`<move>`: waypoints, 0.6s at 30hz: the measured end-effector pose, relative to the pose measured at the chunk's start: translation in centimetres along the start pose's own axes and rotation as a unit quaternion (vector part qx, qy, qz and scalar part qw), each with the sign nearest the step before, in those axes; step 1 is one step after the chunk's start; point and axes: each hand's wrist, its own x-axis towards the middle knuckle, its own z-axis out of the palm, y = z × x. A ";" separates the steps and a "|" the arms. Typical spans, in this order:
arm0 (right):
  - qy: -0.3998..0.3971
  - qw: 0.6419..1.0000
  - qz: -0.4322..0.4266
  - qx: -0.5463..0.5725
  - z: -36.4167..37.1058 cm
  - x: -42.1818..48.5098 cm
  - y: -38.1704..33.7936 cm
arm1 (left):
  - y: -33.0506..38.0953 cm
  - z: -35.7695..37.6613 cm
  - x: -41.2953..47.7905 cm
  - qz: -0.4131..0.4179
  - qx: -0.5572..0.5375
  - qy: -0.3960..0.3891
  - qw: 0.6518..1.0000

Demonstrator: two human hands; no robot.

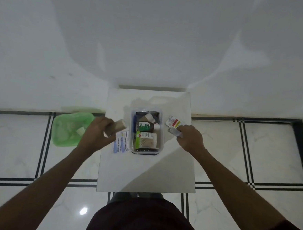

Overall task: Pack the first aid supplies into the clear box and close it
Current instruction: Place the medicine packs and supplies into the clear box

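The clear box (161, 133) stands open in the middle of a small white table (148, 170). Inside lie a brown antiseptic bottle with a green label (147, 126), a pack of cotton swabs (146, 140) and other small items. My left hand (95, 135) holds a beige bandage roll (118, 127) just left of the box. Antiseptic bandage packets (121, 144) lie on the table under that hand. My right hand (190, 138) grips a small silvery packet (174, 131) right of the box. A pill strip with red and yellow marks (174, 122) lies beside it.
A green plastic bag (69, 128) sits on the tiled floor left of the table. A white wall rises behind the table. My dark clothing (139, 220) shows at the bottom edge. No lid for the box is visible.
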 end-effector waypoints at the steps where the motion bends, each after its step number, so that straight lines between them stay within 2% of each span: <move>1: 0.010 1.000 -0.004 0.002 -0.5 0.1 -0.1 | 0.9 -0.4 1.5 0.024 0.001 0.007 1.000; 5: 0.041 0.999 -0.016 0.017 -2.0 0.5 -0.7 | 4.2 -0.4 7.2 0.081 0.009 -0.025 0.996; 9: 0.055 0.998 -0.019 0.036 -2.7 1.0 -1.1 | 6.2 1.8 10.3 0.153 0.088 -0.105 0.979; 13: 0.055 0.998 -0.009 0.036 -3.2 1.7 -1.5 | 7.0 3.8 10.8 0.100 0.161 -0.182 0.965; 18: 0.064 0.997 -0.011 0.041 -3.4 2.1 -1.8 | 6.4 5.3 10.2 0.121 0.202 -0.172 0.957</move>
